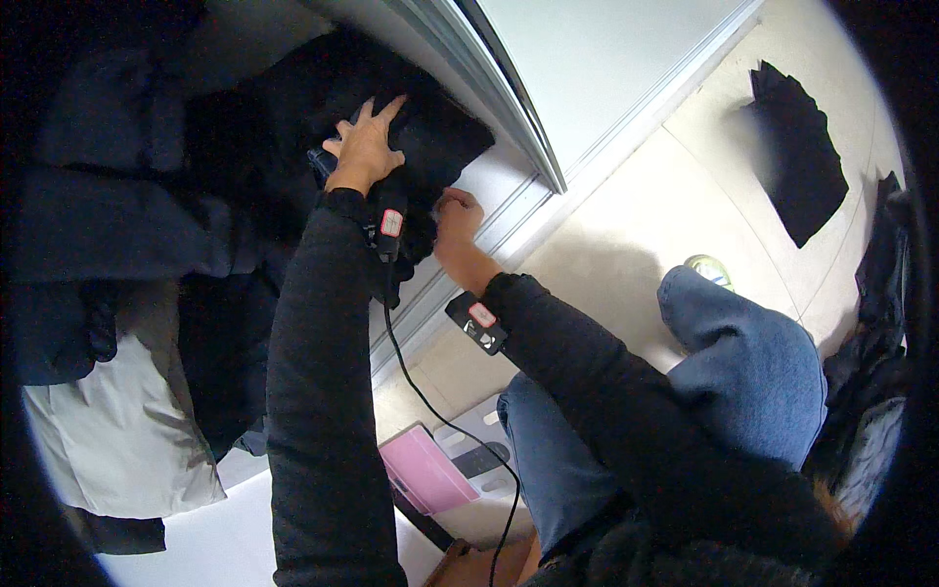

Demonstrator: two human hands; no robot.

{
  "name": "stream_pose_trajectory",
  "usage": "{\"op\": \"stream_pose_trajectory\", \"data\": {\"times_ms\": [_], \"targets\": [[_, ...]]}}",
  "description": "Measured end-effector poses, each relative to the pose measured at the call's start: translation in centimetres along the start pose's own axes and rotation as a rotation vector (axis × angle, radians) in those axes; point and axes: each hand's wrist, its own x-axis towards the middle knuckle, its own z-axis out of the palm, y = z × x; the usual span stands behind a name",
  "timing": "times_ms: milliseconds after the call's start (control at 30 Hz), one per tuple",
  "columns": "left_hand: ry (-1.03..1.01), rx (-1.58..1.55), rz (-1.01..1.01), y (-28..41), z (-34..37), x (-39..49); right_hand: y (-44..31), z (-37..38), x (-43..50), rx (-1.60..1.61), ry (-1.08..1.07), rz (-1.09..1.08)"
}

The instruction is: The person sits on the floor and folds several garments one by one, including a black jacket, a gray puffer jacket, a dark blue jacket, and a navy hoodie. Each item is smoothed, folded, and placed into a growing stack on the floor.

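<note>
My left hand (pixel 364 147) lies with spread fingers on top of a black garment (pixel 440 132) on the wardrobe floor, pressing on it. Beside its wrist a small piece of dark blue cloth (pixel 320 163) shows. My right hand (pixel 458 213) is at the near edge of the black cloth, fingers curled; whether they grip the cloth cannot be made out. A cabled black device (pixel 390 224) sits at my left wrist, and another black device (pixel 477 323) is on my right wrist. Deep shadow hides the far part of the garment.
Dark clothes (pixel 110 220) and light grey trousers (pixel 139 425) hang at left. A sliding door's edge (pixel 543 161) stands beside my hands, above the floor track (pixel 513 202). A folded black garment (pixel 799 161) lies on the tiles. A pink box (pixel 429 469) and a black cable (pixel 440 414) are below.
</note>
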Motion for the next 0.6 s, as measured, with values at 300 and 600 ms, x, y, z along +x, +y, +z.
{"op": "stream_pose_trajectory", "data": {"times_ms": [300, 600], "targets": [[0.07, -0.015, 0.036, -0.6, 1.2, 0.3, 0.0, -0.5, 5.2, -0.686, -0.177, -0.117], [0.11, -0.03, 0.09, -0.9, 1.6, 0.3, 0.5, -2.4, 8.4, -1.208, -0.486, -0.86]]}}
